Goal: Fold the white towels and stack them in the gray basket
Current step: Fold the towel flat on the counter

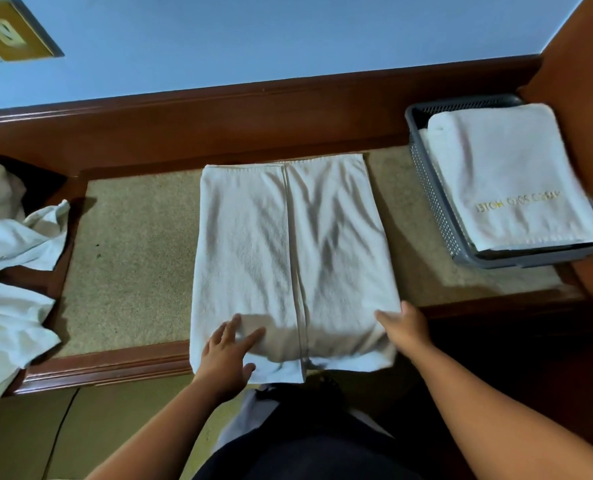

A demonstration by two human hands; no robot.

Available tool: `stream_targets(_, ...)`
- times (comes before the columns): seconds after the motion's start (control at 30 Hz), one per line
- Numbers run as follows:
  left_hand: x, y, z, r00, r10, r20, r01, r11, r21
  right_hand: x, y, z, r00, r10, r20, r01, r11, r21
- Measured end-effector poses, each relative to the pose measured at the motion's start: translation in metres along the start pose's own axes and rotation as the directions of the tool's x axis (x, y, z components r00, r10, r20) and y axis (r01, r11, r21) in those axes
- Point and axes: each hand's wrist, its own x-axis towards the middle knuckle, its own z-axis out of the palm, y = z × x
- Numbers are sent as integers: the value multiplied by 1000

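Head cam: L hand point(226, 355) & R hand point(406, 328) flat, released, pressing folded towel point(336, 237).

The worktop point(132, 258) is a speckled beige panel inside a reddish wooden rim point(108, 367). At frame centre lies a white towel point(253, 244), both sides folded in to meet along its middle, its near end overhanging the rim. A gray basket point(430, 202) stands at the right. Crumpled white towels point(14, 233) lie over the left edge.
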Motion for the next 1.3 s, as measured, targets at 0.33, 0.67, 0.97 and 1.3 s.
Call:
stream_targets(0.33,-3,-2,8,1000,15,-9,-15,997,-71,-23,58,-17,966,111,234,-135,987,87)
stream_targets(0.67,-4,-34,-10,992,102,-73,-113,981,-161,-51,4,0,997,-10,75,2,994,108)
stream_targets(0.97,1,-71,-16,979,-191,67,166,570,-805,-151,-84,125,877,-326,353,362,931,-39)
stream_targets(1.3,-1,-57,-4,971,-236,-47,145,730,-668,-186,-52,181,736,-287,613,452,882,-130)
